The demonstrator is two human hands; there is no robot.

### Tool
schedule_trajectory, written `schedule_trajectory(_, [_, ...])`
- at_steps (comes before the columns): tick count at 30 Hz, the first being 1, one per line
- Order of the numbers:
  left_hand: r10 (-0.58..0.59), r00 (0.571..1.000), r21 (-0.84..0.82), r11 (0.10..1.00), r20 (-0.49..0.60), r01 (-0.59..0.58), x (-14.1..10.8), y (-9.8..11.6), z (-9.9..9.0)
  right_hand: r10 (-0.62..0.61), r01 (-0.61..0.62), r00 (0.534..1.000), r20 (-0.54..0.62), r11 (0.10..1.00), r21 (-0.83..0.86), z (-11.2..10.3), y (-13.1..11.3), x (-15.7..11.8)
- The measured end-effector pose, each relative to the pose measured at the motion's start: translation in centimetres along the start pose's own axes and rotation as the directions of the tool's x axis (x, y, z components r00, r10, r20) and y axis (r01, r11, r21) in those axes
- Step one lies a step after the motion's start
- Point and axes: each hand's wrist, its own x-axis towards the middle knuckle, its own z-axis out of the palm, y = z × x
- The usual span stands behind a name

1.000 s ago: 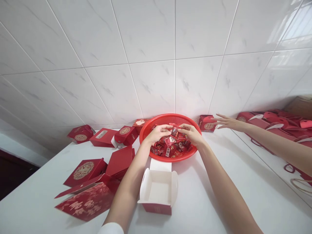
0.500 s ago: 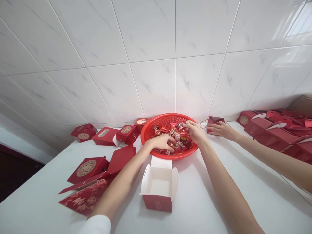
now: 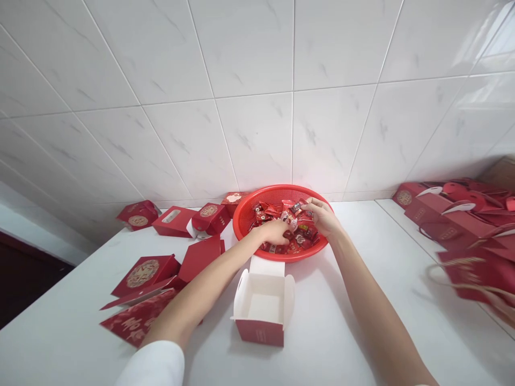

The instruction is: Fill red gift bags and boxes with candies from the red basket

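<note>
A red plastic basket (image 3: 241,214) stands against the tiled wall, full of small wrapped candies (image 3: 300,241). My left hand (image 3: 276,231) reaches down into it, fingers bent and closed over a candy, their tips partly hidden among the wrappers. At the basket's right side my right hand (image 3: 324,215) pinches a dark-and-red wrapped candy (image 3: 298,207) between thumb and fingers. Directly in front of the basket, between my forearms, sits an open red box (image 3: 259,332). Its inside is white and bare, its side flaps stand up, and its lid flap leans toward the basket's rim.
Several red boxes (image 3: 147,273) lie on the left part of the white table (image 3: 322,332), with more along the wall. A pile of red boxes (image 3: 434,214) fills the right side. A blurred red bag with a cord handle (image 3: 462,273) is at the right edge.
Another person's arm has withdrawn to the right, and the red bag it touched beside the basket is now at the right edge. My left hand has moved slightly right and closed among the candies.
</note>
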Motion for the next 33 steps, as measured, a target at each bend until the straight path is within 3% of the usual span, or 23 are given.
schedule_trajectory(4, [-0.033, 0.994, -0.280, 0.960, -0.105, 0.003, -1.2, -0.4, -0.9, -0.011, 0.011, 1.000, -0.014, 1.000, 0.011, 0.1, -0.3, -0.1])
schedule_trajectory(7, [-0.064, 0.973, -0.581, 0.810, -0.221, -0.079, -2.6, -0.6, -1.2, 0.010, -0.009, 1.000, -0.019, 0.999, 0.042, 0.2, -0.6, -0.3])
schedule_trajectory(11, [-0.071, 0.968, -0.763, 0.630, -0.239, -0.143, -4.3, -0.5, -0.8, 0.054, -0.055, 0.998, 0.013, 0.996, 0.076, 0.5, -1.2, -0.7])
schedule_trajectory(15, [-0.121, 0.948, -0.828, 0.527, -0.295, -0.190, -5.1, 0.2, -0.4, 0.084, -0.087, 0.993, 0.087, 0.996, 0.026, 1.0, -2.0, -1.3])
schedule_trajectory(22, [-0.212, 0.858, -0.779, 0.558, -0.468, -0.287, -5.7, 0.8, -0.1, 0.070, -0.023, 0.967, 0.244, 0.981, -0.192, 1.4, -2.6, -2.4])
schedule_trajectory(33, [-0.216, 0.831, -0.762, 0.560, -0.513, -0.325, -5.9, 0.9, 0.0, 0.097, 0.007, 0.950, 0.297, 0.944, -0.331, 1.3, -3.4, -3.0])
